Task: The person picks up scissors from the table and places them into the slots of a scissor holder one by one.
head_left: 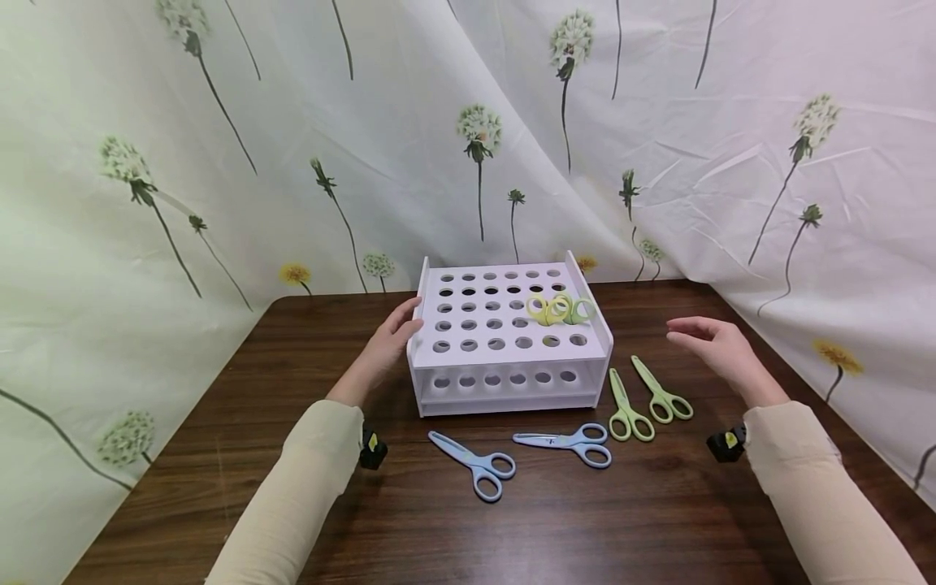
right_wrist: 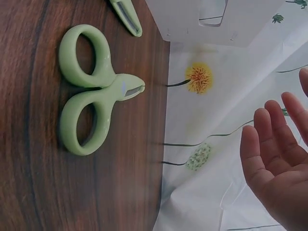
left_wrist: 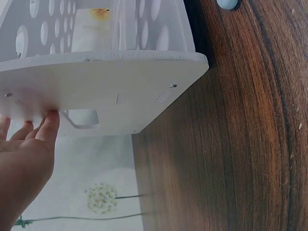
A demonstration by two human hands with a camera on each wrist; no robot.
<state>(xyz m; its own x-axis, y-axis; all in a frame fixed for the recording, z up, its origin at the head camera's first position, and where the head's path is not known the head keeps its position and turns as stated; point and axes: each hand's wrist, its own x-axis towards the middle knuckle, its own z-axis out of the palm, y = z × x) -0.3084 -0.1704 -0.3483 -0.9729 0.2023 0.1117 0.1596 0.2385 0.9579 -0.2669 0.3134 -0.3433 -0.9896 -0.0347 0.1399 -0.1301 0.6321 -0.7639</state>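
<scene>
Two green scissors near right hand; small mark illegible.

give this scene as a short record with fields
Centre: white rack with round holes, on dark brown table
In rack: yellow-handled scissors and green-handled scissors, handles up
On table: two light-blue scissors, two light-green scissors
Left hand: fingertips against the rack's left side
Right hand: in the air, empty, right of the rack
Backdrop: white dandelion-print cloth
</scene>
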